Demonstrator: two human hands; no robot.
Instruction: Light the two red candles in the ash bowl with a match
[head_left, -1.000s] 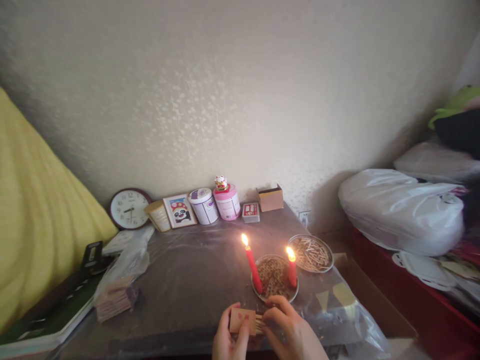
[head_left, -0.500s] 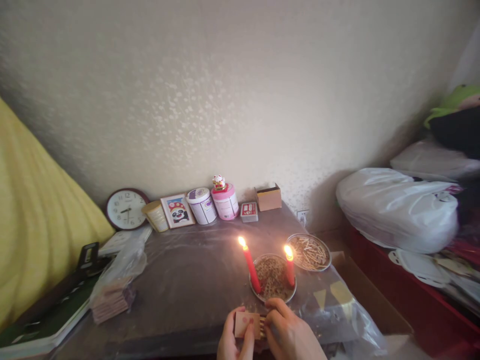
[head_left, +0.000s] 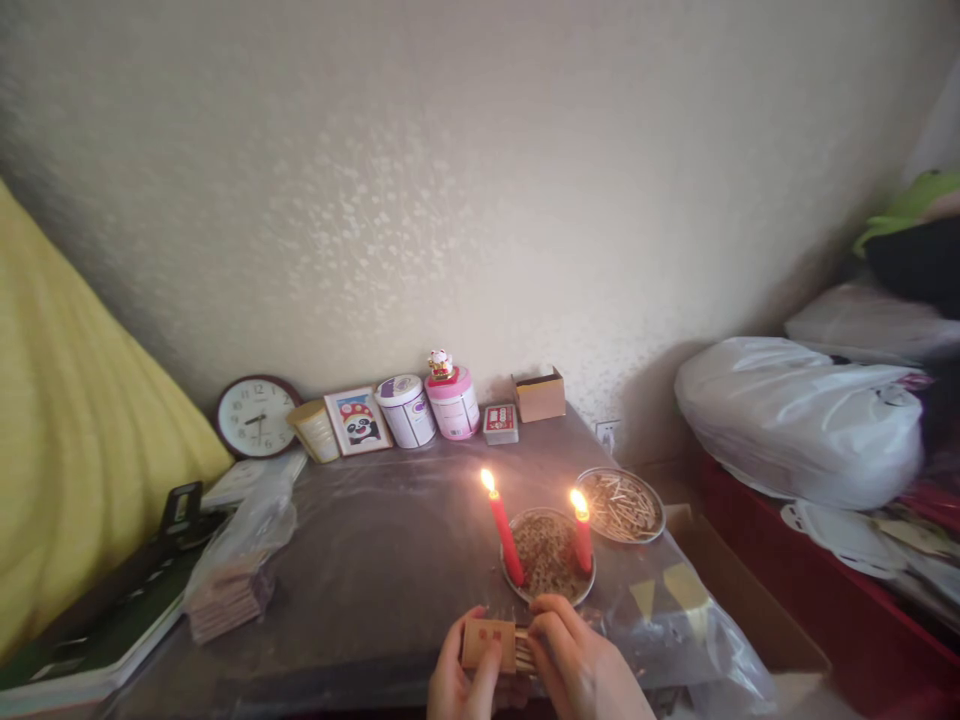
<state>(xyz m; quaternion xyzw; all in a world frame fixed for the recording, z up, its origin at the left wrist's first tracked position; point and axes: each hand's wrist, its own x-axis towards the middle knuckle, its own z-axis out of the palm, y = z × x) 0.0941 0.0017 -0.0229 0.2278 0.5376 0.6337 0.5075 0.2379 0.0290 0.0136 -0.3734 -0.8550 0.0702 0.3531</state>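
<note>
A small cardboard matchbox (head_left: 486,638) is gripped between the thumb and fingers of my left hand (head_left: 459,672), near the table's front edge. From its right end several wooden matches (head_left: 523,652) stick out. My right hand (head_left: 589,665) has its fingers closed at those match ends; the exact grip is partly hidden. Just beyond the hands is a round dish (head_left: 594,582) filled with brown grains. Two lit red candles stand in it: a taller left candle (head_left: 506,545), leaning left, and a shorter right candle (head_left: 583,545).
Behind the right candle, a plate (head_left: 662,522) holds many loose matchsticks. Along the wall stand a clock (head_left: 256,417), a panda picture (head_left: 358,422), two tins, and a small brown box (head_left: 540,395). Bundled pinkish stacks (head_left: 229,600) in plastic lie left. A white bag (head_left: 795,420) sits right.
The matchbox has shifted slightly left with my left hand and tilted, and more of the matches shows between it and my right fingers. The candles still burn.
</note>
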